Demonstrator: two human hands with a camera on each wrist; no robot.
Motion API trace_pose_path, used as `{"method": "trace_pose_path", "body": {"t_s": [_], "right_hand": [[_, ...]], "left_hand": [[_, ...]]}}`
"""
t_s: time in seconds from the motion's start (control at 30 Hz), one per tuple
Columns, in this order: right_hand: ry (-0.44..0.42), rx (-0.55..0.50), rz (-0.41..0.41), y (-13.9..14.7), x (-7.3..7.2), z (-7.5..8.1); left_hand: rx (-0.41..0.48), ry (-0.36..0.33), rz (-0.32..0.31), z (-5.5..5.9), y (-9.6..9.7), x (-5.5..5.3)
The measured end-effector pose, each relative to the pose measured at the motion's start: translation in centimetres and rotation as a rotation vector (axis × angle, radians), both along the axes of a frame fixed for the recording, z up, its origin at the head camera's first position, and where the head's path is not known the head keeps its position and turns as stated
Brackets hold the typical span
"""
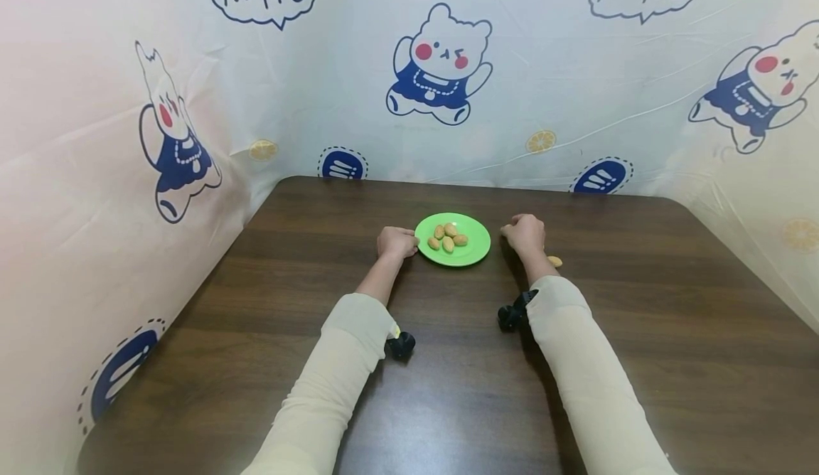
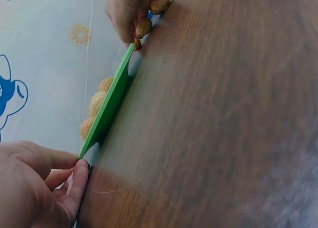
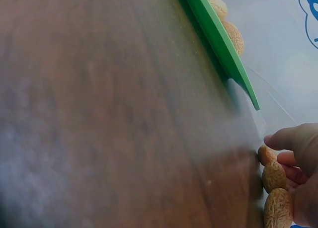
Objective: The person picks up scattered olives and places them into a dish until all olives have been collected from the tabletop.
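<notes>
A light green plate (image 1: 473,251) stands on the brown table, bearing several tan oval nuts in wrinkled shells (image 1: 448,244). At its left rim my left hand (image 1: 397,242) pinches the edge between thumb and fingers; the left wrist view shows this grip (image 2: 79,161) up close. My right hand (image 1: 526,233) is low on the table just right of the plate, apart from it. In the right wrist view its fingertips close around a small wrinkled nut (image 3: 267,155). Two more nuts, a middle one (image 3: 274,176) and a nearer one (image 3: 278,208), line up beside that hand.
One loose nut (image 1: 554,261) shows beside my right wrist. The dark wooden table (image 1: 448,390) stretches toward me and to both sides. Behind it hangs a pale sheet (image 1: 358,91) printed with cartoon bears. Black wrist cameras (image 1: 401,346) sit under both cuffs, close over the table.
</notes>
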State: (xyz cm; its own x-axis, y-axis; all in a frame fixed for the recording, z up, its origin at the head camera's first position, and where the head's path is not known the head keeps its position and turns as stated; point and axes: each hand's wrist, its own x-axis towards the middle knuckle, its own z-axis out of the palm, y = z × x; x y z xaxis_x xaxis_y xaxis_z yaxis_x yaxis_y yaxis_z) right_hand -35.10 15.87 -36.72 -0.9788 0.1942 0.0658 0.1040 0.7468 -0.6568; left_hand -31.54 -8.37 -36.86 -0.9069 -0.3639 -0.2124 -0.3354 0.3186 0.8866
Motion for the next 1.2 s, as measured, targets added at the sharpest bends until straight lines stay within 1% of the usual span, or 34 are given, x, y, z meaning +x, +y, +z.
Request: {"method": "trace_pose_path", "body": {"t_s": [0.63, 0.9, 1.2], "right_hand": [[-0.044, 0.056, 0.025, -0.12, 0.15, 0.27], [-0.040, 0.044, 0.029, -0.02, 0.12, 0.27], [-0.010, 0.033, 0.047, -0.02, 0.02, -0.04]], "left_hand": [[-0.019, 0.003, -0.007, -0.02, -0.05, -0.05], [0.008, 0.002, -0.010, 0.07, 0.00, -0.07], [-0.008, 0.001, -0.009, 0.10, -0.02, 0.12]]}}
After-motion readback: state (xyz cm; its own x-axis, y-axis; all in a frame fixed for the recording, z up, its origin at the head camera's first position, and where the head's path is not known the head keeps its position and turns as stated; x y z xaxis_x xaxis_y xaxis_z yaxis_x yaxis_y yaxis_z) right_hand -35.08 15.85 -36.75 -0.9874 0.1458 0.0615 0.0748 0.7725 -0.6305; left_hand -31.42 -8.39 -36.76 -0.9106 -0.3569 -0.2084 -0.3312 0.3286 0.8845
